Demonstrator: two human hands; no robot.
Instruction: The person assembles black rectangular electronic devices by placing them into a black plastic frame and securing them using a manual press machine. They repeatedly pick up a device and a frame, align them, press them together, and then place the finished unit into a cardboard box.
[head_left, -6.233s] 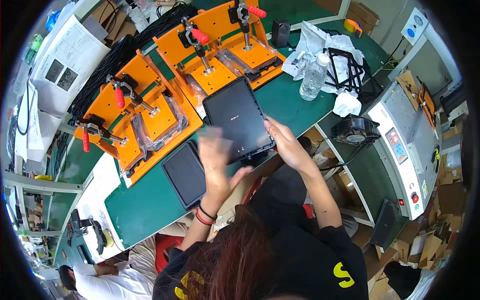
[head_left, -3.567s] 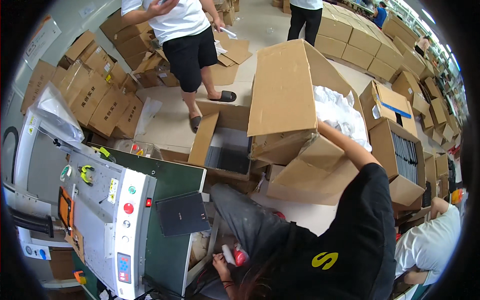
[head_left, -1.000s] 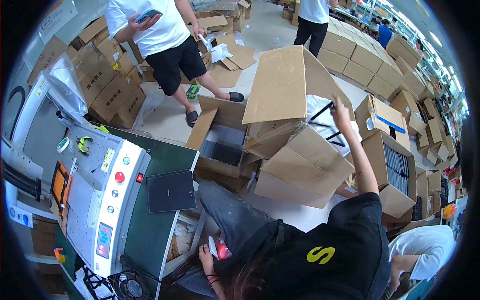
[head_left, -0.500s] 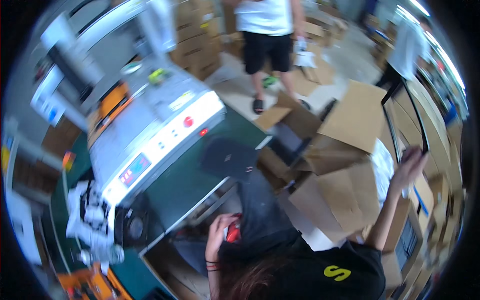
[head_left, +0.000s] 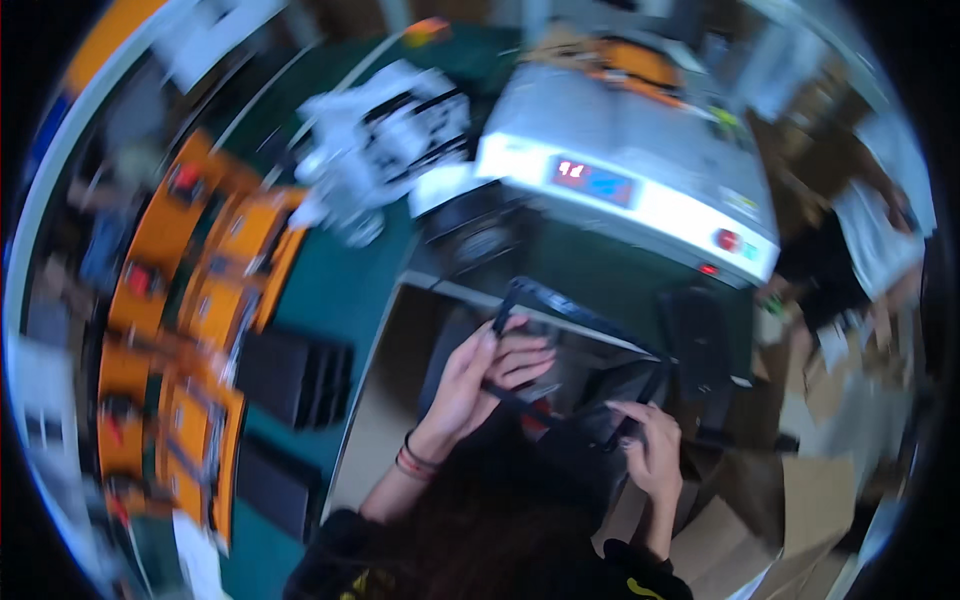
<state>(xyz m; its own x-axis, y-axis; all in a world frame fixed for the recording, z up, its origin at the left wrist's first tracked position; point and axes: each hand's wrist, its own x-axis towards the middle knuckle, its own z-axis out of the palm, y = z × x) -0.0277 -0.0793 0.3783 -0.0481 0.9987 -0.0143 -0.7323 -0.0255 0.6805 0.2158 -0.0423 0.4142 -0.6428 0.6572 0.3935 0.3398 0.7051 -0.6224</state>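
A thin black rectangular frame (head_left: 580,306) is held tilted in front of my body, above my lap. My left hand (head_left: 480,375) grips its left side, thumb along the edge and the other fingers spread inside the opening. At the frame's lower right corner, my right hand (head_left: 652,445) pinches the edge between thumb and fingers. Through the opening a small red object (head_left: 535,412) shows on my lap, partly hidden and too blurred to name. Just beyond the frame, a dark box-like item with a round part (head_left: 482,235) sits on the green table (head_left: 345,290).
A grey-white machine (head_left: 640,185) with a lit front panel stands on the table. Orange fixtures (head_left: 215,300) and stacked black panels (head_left: 295,375) are at left, near crumpled white plastic (head_left: 385,130). Open cardboard boxes (head_left: 815,500) lie at right; a person (head_left: 870,240) stands beyond.
My view has swung left toward the table. The black frame has come from far right to in front of me. My left hand has left the red object and now holds the frame too.
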